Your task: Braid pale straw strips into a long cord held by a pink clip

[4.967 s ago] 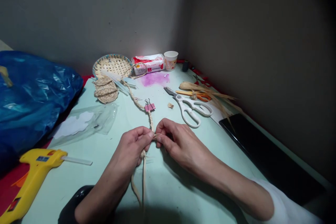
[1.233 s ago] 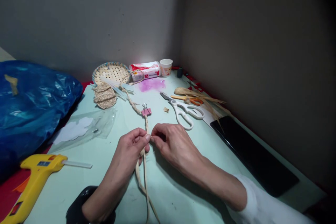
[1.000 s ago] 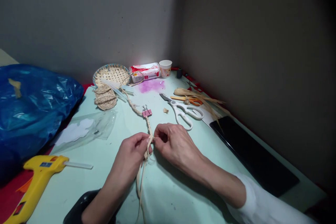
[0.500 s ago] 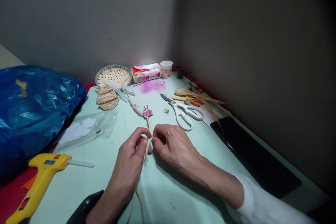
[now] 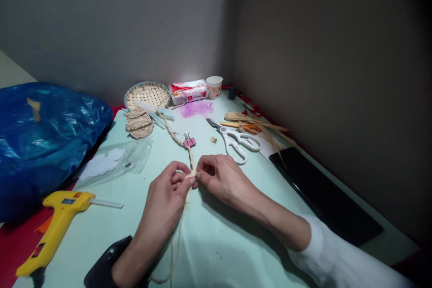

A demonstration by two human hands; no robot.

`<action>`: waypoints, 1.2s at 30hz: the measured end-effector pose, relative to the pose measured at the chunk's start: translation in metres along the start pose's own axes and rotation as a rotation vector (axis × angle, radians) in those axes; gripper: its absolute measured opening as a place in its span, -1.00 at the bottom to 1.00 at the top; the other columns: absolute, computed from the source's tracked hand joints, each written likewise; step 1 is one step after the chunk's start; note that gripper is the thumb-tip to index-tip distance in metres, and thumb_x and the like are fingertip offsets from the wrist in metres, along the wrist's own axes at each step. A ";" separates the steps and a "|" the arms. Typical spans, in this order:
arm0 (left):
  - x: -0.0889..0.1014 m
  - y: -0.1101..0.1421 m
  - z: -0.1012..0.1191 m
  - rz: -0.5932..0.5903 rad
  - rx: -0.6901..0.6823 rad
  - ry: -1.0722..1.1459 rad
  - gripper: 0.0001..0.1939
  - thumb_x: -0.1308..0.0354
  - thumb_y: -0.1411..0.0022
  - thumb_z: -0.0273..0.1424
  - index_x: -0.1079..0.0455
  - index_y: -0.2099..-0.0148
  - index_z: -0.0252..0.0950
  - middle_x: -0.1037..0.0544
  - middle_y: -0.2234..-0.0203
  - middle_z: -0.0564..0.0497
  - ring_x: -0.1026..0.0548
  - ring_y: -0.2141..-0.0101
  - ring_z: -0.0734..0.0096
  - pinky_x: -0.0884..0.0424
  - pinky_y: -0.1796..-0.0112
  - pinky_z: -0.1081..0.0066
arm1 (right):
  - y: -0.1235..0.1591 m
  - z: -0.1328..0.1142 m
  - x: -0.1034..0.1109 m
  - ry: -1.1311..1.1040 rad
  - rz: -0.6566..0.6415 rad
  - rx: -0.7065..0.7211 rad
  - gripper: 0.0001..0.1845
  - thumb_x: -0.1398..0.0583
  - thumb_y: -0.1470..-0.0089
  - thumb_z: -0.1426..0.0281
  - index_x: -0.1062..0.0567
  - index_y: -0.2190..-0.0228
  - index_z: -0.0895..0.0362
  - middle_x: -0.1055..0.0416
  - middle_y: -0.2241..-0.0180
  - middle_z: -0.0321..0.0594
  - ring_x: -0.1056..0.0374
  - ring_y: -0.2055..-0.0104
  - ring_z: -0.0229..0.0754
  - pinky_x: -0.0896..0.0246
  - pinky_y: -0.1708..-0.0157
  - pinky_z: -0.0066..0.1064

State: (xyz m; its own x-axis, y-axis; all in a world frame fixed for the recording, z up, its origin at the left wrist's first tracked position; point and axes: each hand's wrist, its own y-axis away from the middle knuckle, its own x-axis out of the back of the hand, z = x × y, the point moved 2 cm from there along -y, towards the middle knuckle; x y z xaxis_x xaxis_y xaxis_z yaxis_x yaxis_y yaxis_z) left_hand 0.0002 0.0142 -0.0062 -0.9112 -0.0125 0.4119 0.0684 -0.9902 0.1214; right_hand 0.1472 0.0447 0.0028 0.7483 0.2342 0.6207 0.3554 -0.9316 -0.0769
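A thin straw-coloured braid [image 5: 174, 137] runs from the far side of the table down to my fingers. A pink binder clip [image 5: 189, 142] grips it a short way above my hands. My left hand [image 5: 173, 189] pinches the braid's near end between thumb and fingertips. Right beside it, my right hand [image 5: 219, 175] has thumb and forefinger closed on the strands at the same spot. Long loose strands [image 5: 173, 252] hang from under my left hand toward the table's near edge.
White-handled scissors [image 5: 236, 141] lie beyond my right hand, beside dry fibre strips [image 5: 249, 119] and a black flat object [image 5: 324, 193]. A yellow glue gun [image 5: 57, 225] and blue plastic bag [image 5: 50, 139] are at left. Behind stand a woven basket [image 5: 146, 94] and paper cup [image 5: 214, 87].
Both hands stay at the braid's end, with the left thumb now pressed flatter over the strands. The loose strands below have shifted. The view has moved slightly.
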 end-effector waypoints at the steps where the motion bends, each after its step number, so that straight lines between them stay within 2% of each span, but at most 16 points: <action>1: 0.001 0.001 0.000 0.009 -0.004 -0.019 -0.83 -0.19 -0.13 -0.31 -0.33 0.23 -0.23 -0.53 0.55 0.12 -0.33 0.59 0.51 -0.14 0.55 0.53 | -0.001 0.001 0.000 -0.023 -0.008 -0.015 -0.87 -0.13 0.04 0.48 -0.46 0.55 0.15 -0.32 0.63 -0.36 -0.14 0.55 -0.34 0.11 0.54 -0.49; 3: 0.003 0.002 -0.001 0.009 0.005 -0.066 -0.82 -0.18 -0.13 -0.30 -0.34 0.22 -0.23 -0.52 0.58 0.13 -0.34 0.59 0.49 -0.14 0.55 0.52 | -0.001 0.003 0.000 -0.056 -0.024 -0.053 -0.86 -0.14 0.03 0.46 -0.49 0.53 0.15 -0.33 0.63 -0.37 -0.15 0.56 -0.35 0.09 0.54 -0.50; 8: 0.004 0.002 -0.003 -0.018 0.027 -0.062 -0.86 -0.17 -0.11 -0.30 -0.41 0.39 -0.28 -0.53 0.56 0.09 -0.41 0.50 0.42 -0.22 0.43 0.46 | -0.002 0.005 -0.006 -0.105 -0.072 -0.118 -0.86 -0.14 0.02 0.44 -0.51 0.50 0.15 -0.43 0.59 -0.34 -0.21 0.54 -0.34 0.02 0.53 -0.51; 11: 0.005 0.002 -0.002 0.032 0.018 -0.085 -0.85 -0.17 -0.10 -0.30 -0.46 0.38 -0.28 -0.56 0.46 0.04 -0.45 0.40 0.34 -0.27 0.32 0.41 | -0.002 0.005 -0.009 -0.143 -0.094 -0.128 -0.85 -0.11 -0.01 0.44 -0.47 0.49 0.15 -0.48 0.54 -0.32 -0.26 0.50 -0.32 -0.01 0.51 -0.51; 14: 0.006 0.004 0.001 0.083 -0.026 -0.205 -0.85 -0.15 -0.12 -0.30 -0.47 0.37 -0.27 -0.55 0.41 0.02 -0.46 0.35 0.31 -0.27 0.27 0.37 | -0.001 0.004 -0.011 -0.160 -0.122 -0.123 -0.85 -0.07 -0.05 0.43 -0.42 0.48 0.14 -0.48 0.53 -0.32 -0.29 0.47 -0.30 -0.02 0.49 -0.49; 18: 0.004 0.010 0.005 0.103 -0.102 -0.404 -0.87 -0.08 -0.18 -0.35 -0.41 0.36 -0.24 -0.50 0.44 0.06 -0.40 0.41 0.35 -0.22 0.33 0.37 | 0.001 0.002 -0.009 -0.093 -0.102 -0.105 -0.87 -0.07 -0.06 0.40 -0.37 0.49 0.13 -0.42 0.54 -0.32 -0.22 0.48 -0.28 0.04 0.50 -0.47; 22: 0.001 0.014 0.007 0.192 -0.202 -0.599 -0.84 -0.05 -0.18 -0.42 -0.29 0.47 -0.24 -0.37 0.56 0.10 -0.29 0.51 0.40 -0.16 0.41 0.38 | -0.001 0.002 -0.011 -0.134 -0.125 -0.066 -0.87 -0.07 -0.08 0.41 -0.37 0.47 0.12 -0.39 0.55 -0.34 -0.20 0.47 -0.29 0.04 0.48 -0.47; 26: -0.002 0.016 0.011 0.188 -0.299 -0.629 -0.78 -0.01 -0.21 -0.44 -0.27 0.51 -0.24 -0.35 0.57 0.09 -0.31 0.51 0.40 -0.17 0.41 0.39 | -0.003 0.003 -0.014 -0.125 -0.119 -0.075 -0.87 -0.08 -0.05 0.42 -0.37 0.50 0.13 -0.35 0.57 -0.36 -0.17 0.49 -0.31 0.07 0.49 -0.48; 29: -0.001 0.019 0.012 0.143 -0.303 -0.598 -0.74 0.05 -0.26 -0.42 -0.33 0.47 -0.26 -0.40 0.55 0.06 -0.35 0.49 0.39 -0.19 0.39 0.39 | -0.004 0.001 -0.014 -0.091 -0.104 -0.091 -0.87 -0.08 -0.02 0.45 -0.37 0.53 0.14 -0.31 0.60 -0.36 -0.13 0.52 -0.32 0.10 0.50 -0.48; 33: 0.001 0.021 0.011 0.150 -0.316 -0.618 -0.74 0.06 -0.27 -0.39 -0.37 0.43 -0.26 -0.43 0.51 0.03 -0.37 0.47 0.36 -0.20 0.36 0.37 | -0.004 -0.002 -0.016 -0.058 -0.077 -0.100 -0.87 -0.07 0.02 0.48 -0.37 0.55 0.14 -0.30 0.61 -0.36 -0.10 0.53 -0.33 0.15 0.53 -0.47; 36: 0.002 0.019 0.009 0.152 -0.230 -0.593 -0.78 0.01 -0.24 -0.35 -0.37 0.41 -0.24 -0.44 0.52 0.07 -0.35 0.49 0.37 -0.19 0.38 0.39 | -0.005 -0.003 -0.017 -0.050 -0.073 -0.100 -0.88 -0.08 0.03 0.48 -0.36 0.56 0.14 -0.30 0.60 -0.35 -0.09 0.53 -0.33 0.14 0.53 -0.48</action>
State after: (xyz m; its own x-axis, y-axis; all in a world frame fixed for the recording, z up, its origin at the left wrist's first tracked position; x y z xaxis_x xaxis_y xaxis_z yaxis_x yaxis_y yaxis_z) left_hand 0.0033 -0.0036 0.0048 -0.5153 -0.1408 0.8454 0.0302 -0.9888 -0.1462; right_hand 0.1308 0.0447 -0.0051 0.7501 0.3141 0.5820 0.3543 -0.9339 0.0474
